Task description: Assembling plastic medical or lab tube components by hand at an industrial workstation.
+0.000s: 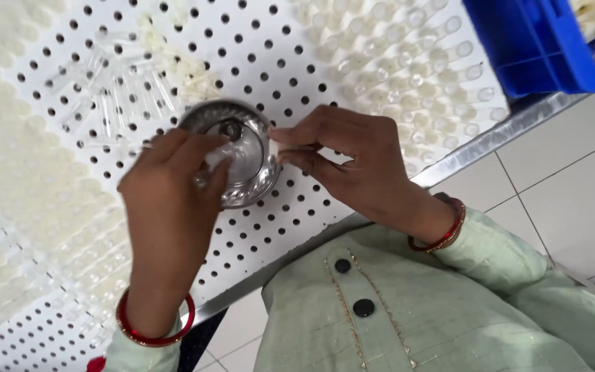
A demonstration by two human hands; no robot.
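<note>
Hands over steel bowl [242, 155] on perforated tabletop [290, 62]; left hand [173, 179] pinches clear tube [216, 160]; right hand [342, 155] pinches white cap [273, 146]; align squarely before pressing.

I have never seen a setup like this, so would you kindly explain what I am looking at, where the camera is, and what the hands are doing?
There is no machine here: a person works with two bare hands, and the one picture comes from a camera worn on their head, looking down. At the bottom is their own pale green top with dark buttons, and each wrist wears a red bangle.

The surface is a white board full of round holes. Small clear tubes lie loose on it, and many more stand packed at the upper right and along the left. A blue crate sits at the top right corner, and tiled floor shows beyond the board's edge.

Both hands meet over a small shiny metal bowl. The left hand pinches a small clear piece over it; the right hand pinches something small and white at the rim. What these are is too blurred to tell.
</note>
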